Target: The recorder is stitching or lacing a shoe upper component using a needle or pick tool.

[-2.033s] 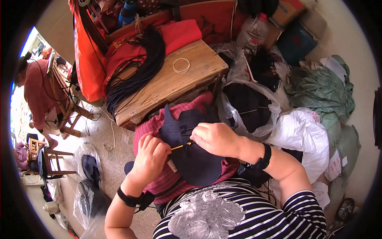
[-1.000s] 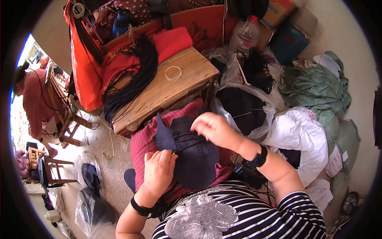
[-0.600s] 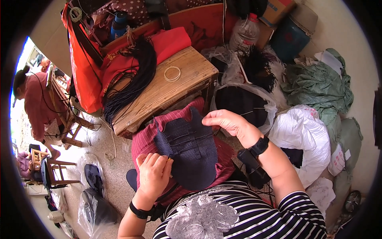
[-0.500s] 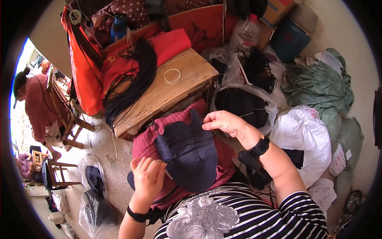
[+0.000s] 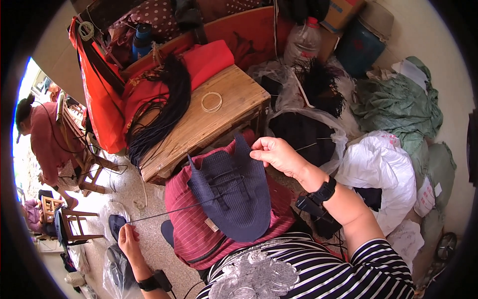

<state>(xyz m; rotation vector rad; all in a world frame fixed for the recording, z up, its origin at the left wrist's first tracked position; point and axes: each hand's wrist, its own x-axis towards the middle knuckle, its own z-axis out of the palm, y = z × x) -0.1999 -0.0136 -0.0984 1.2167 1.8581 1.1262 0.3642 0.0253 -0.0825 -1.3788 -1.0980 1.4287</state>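
A navy textured shoe upper (image 5: 249, 212) lies across my lap on dark red striped cloth (image 5: 186, 234). Dark cord is laced through its middle in crossing bars. From that lacing a cord (image 5: 172, 211) runs taut to the left, its far end pinched in my left hand (image 5: 130, 244). My left arm is stretched out over the floor, well apart from the upper. With closed fingertips my right hand (image 5: 280, 155) grips the upper's pointed top right corner. A small pale tag (image 5: 211, 225) shows by the upper's lower left edge.
Ahead stands a wooden bench (image 5: 229, 94) bearing a bundle of black cords (image 5: 174, 94), a pale ring (image 5: 211, 102) and red cloth. Plastic-wrapped dark shoes (image 5: 118, 226) lie on the left floor. White sacks (image 5: 378, 169) crowd the right. Another person (image 5: 50, 134) sits far left.
My left hand has swung out left and down from beside the upper, drawing the cord out into a long straight line. The upper's left flap now stands up more; my right hand stays at its corner.
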